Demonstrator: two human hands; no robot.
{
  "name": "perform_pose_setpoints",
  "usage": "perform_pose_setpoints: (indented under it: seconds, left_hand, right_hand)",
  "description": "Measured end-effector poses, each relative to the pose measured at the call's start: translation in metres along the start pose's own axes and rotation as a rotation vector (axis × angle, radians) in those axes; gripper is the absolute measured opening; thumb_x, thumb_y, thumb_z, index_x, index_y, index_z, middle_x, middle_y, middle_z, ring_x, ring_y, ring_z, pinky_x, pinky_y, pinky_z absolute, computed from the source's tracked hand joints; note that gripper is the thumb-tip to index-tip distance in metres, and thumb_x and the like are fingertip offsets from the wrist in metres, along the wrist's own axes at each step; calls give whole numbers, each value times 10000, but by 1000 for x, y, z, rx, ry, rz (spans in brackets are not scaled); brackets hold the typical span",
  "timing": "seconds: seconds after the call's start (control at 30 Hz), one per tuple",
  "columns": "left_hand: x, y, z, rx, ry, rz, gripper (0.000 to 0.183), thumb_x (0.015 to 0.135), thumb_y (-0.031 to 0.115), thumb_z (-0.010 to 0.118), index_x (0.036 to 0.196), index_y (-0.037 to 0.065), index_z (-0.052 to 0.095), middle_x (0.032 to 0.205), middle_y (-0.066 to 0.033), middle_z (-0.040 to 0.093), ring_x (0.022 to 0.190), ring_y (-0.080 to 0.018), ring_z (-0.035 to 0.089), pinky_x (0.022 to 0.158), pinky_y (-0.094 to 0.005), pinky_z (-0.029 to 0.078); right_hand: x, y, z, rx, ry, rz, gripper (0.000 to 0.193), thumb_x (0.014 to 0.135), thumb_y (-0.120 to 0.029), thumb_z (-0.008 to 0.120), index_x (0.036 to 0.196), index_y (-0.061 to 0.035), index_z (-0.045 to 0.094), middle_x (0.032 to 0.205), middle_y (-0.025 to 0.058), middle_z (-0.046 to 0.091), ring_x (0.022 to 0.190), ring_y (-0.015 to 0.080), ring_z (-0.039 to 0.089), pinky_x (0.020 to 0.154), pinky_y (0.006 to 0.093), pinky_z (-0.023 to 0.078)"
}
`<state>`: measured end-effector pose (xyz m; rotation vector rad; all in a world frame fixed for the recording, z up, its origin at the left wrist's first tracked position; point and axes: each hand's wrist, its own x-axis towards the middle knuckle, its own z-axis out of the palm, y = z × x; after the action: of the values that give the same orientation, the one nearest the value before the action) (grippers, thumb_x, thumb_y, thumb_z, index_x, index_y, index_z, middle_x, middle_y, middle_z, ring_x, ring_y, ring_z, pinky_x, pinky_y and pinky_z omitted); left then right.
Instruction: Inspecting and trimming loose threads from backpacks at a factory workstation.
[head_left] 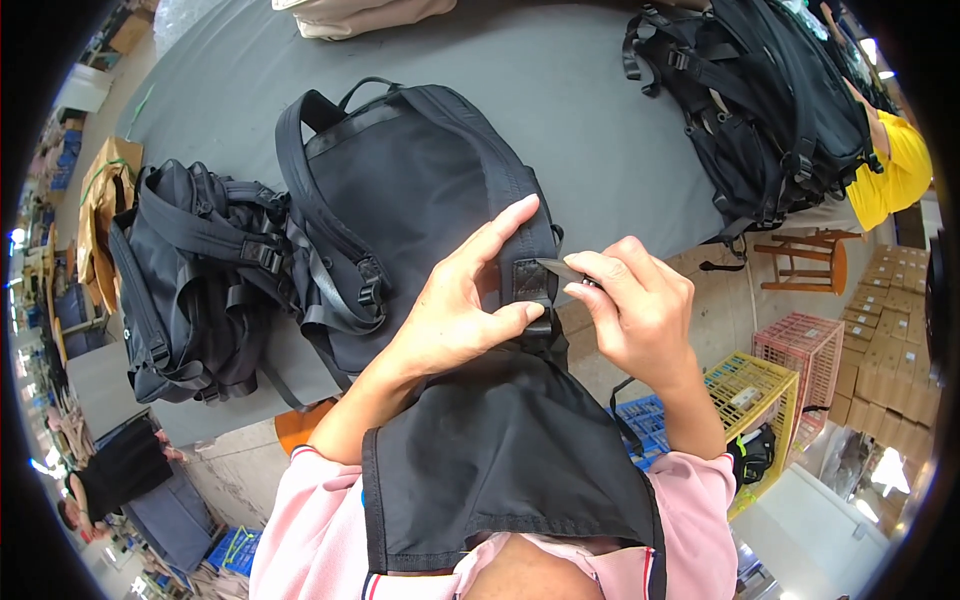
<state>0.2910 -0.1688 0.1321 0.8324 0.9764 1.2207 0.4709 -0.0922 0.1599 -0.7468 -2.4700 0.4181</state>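
Note:
A black backpack (410,185) lies on the grey-covered table, with its shoulder straps facing up. My left hand (450,310) holds the right shoulder strap (532,235) near its lower end. The index finger stretches along the strap and the thumb rests by the strap end, while the other fingers are mostly hidden. Between thumb and index finger shows a dark stitched patch (530,281). My right hand (640,305) is closed around small dark thread snips (560,268), mostly hidden in the fingers. Their pointed tip is at the patch's upper edge.
Another black backpack (195,260) lies at the left, and more black bags (770,110) are piled at the right beside a person in a yellow top (895,165). A beige bag (370,15) sits at the far edge. Stool (808,262), plastic crates (750,385) and cartons (895,320) stand on the right.

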Motion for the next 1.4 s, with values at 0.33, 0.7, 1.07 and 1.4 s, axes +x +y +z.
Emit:
perform_pose_setpoints:
  seconds: [0.33, 0.7, 1.07, 1.4]
  left_hand:
    - [1, 0, -3, 34, -9, 21, 795, 704, -35, 614, 1427, 29, 289, 1311, -78, 421, 1113, -132, 466, 957, -280, 384]
    - [-4, -5, -4, 13, -39, -20, 810, 701, -63, 610, 1434, 46, 285, 1312, -78, 440, 1133, -140, 472, 967, -286, 381]
    - [-17, -52, -5, -1249, -126, -234, 330, 880, 25, 551, 1179, 127, 457, 946, -131, 542, 675, -206, 564, 562, -289, 497]
    - [-23, -38, 12, -266, 82, -189, 309, 827, 159, 670, 1029, 3, 497, 1009, -113, 512, 780, -158, 528, 670, -283, 439]
  right_hand:
    - [4, -3, 3, 115, -34, 92, 230, 689, -109, 711, 901, -96, 621, 768, 41, 542, 561, 229, 549, 507, 323, 430]
    - [-6, 3, 5, 104, -38, 55, 217, 684, -95, 712, 887, -93, 636, 737, 37, 540, 561, 209, 542, 509, 307, 429]
    - [-14, 13, 46, 1279, 24, 749, 206, 886, -72, 579, 1082, -10, 579, 740, -8, 527, 504, 20, 409, 456, 164, 331]
    - [13, 16, 62, 1599, -82, 923, 438, 868, -136, 636, 1257, -12, 476, 626, -58, 440, 407, -6, 312, 356, 158, 268]
